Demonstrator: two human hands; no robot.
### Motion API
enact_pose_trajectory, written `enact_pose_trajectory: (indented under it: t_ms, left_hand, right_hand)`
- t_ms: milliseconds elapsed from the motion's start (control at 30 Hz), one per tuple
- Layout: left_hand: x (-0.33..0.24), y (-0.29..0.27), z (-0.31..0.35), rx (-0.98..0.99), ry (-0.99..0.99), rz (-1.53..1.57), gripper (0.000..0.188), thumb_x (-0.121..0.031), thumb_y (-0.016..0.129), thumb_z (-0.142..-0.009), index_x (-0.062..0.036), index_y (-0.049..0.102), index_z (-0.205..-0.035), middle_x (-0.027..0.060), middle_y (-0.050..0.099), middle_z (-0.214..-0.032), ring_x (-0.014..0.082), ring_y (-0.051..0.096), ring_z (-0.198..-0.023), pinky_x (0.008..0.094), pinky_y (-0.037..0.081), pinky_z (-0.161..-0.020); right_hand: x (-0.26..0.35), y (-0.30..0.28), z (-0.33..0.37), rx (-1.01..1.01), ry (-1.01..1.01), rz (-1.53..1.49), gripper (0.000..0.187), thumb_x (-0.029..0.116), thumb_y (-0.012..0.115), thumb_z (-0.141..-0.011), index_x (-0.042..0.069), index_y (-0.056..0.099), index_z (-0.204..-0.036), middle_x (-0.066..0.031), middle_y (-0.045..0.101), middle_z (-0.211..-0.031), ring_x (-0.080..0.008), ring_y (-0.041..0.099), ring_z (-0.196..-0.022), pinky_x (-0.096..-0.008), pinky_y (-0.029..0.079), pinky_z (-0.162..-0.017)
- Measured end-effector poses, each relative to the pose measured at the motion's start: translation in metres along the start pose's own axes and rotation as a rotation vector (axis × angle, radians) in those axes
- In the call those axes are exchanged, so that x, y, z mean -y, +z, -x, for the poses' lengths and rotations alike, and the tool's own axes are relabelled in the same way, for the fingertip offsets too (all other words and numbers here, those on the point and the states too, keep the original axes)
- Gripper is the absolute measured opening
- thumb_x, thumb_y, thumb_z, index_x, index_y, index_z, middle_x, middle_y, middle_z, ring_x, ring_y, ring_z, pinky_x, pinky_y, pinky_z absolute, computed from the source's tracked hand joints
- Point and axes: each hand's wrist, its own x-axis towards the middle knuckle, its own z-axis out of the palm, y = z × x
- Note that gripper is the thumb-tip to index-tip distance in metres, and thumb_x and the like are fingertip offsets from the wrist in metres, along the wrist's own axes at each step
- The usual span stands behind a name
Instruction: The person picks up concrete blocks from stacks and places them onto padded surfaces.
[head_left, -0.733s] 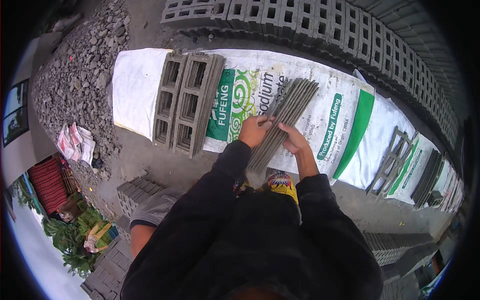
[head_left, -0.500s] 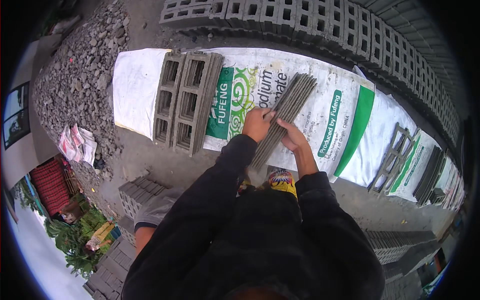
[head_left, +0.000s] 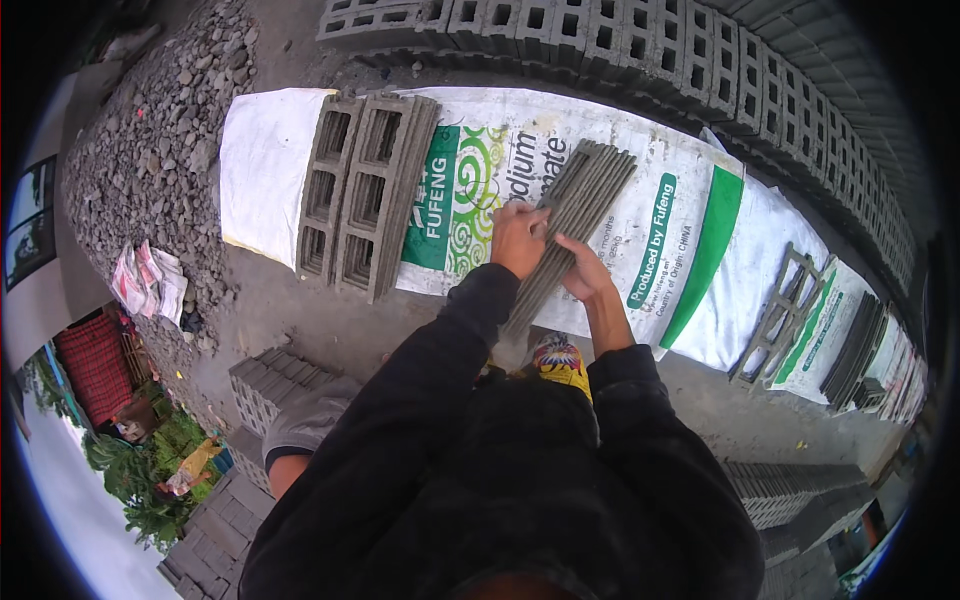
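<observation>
A bundle of long, thin grey slats [head_left: 590, 185] slants across a white printed sack sheet [head_left: 690, 155], its layers slightly fanned at the far end. My left hand [head_left: 518, 240] is closed on the bundle's left side, with thumb and fingers bent at its edge. On the opposite side my right hand [head_left: 586, 272] grips it, thumb lying along the slats. Some of the fingers are hidden behind the bundle. To the left, grey three-hole frames [head_left: 357, 240] lie in stacks on the same sheeting.
Rows of hollow concrete blocks [head_left: 610, 40] line the far side. More block stacks [head_left: 265, 375] stand near left and near right. A gravel heap [head_left: 160, 150] rises at far left. Further right are another holed frame [head_left: 775, 315] and dark slats [head_left: 853, 350].
The slats at the bundle's far end have spread a little wider to the left. Both hands keep their hold, and the whole view has shifted slightly.
</observation>
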Motion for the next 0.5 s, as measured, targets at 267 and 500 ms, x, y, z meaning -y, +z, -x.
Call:
enact_pose_trajectory:
  t_ms: [267, 500]
  left_hand:
    - [0.025, -0.067, 0.038, 0.046, -0.292, 0.572, 0.037, -0.022, 0.068, -0.081, 0.0027, 0.062, -0.108, 0.0125, 0.064, -0.102, 0.0160, 0.059, -0.088, 0.0296, 0.045, -0.080]
    - [0.075, -0.115, 0.064, 0.347, -0.616, 0.762, 0.053, -0.040, 0.058, -0.088, -0.0040, 0.050, -0.126, 0.0109, 0.056, -0.119, 0.0164, 0.054, -0.104, 0.0320, 0.043, -0.087]
  right_hand:
    - [-0.002, 0.056, 0.019, 0.074, -0.008, -0.065, 0.031, 0.014, 0.060, -0.086, 0.003, 0.052, -0.114, -0.0087, 0.060, -0.105, -0.0220, 0.058, -0.101, -0.0380, 0.046, -0.091]
    - [-0.005, 0.095, 0.034, 0.067, -0.036, -0.053, 0.020, 0.012, 0.061, -0.085, 0.006, 0.055, -0.103, -0.0066, 0.060, -0.096, -0.0230, 0.058, -0.096, -0.0377, 0.047, -0.088]
